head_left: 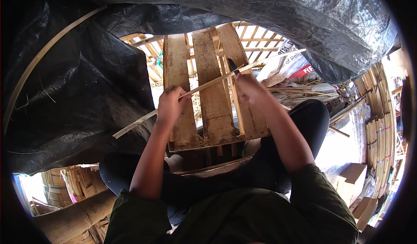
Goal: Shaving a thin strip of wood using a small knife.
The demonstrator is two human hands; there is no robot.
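A long, pale strip that looks like split bamboo slants across in front of me, its near end low on the left and its far end up on the right. My left hand is closed around it left of the middle. In my right hand is a knife with a dark blade, pointing up and away. The blade meets the strip just beyond my right fingers; its cutting edge is too small to make out. Both hands are over a slatted wooden bench standing between my knees.
Black plastic sheeting hangs on the left and across the top. A curved strip lies against it. At right are a printed banner, thin loose sticks, bundled bamboo slats and a cardboard box. A thick bamboo pole lies lower left.
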